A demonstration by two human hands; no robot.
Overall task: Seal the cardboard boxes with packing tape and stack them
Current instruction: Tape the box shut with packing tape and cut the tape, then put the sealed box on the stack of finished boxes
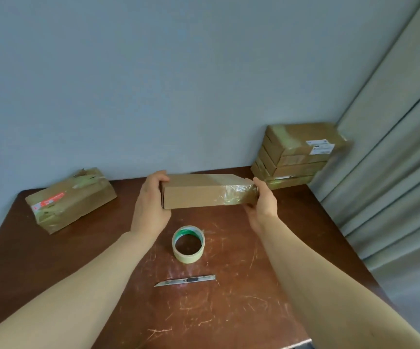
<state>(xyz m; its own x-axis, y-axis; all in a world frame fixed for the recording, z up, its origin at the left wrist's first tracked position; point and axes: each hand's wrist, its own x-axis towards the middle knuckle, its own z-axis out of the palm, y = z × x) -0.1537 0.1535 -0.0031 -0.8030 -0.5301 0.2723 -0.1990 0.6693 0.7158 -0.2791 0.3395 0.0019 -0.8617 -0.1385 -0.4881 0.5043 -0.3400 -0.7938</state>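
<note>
Above table (229, 311), both hands grip box (198, 195) ends (left (151, 205), right (261, 205)), forearms extended.

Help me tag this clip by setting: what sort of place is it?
Probably an improvised parcel-packing corner: a scratched wooden table against a plain wall, a stack of taped boxes, a tape roll.

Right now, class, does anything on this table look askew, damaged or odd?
The left box lies skewed to the table edge, its wrapping crumpled. The stack at the right sits unevenly. The knife seems to have its blade out.
</note>
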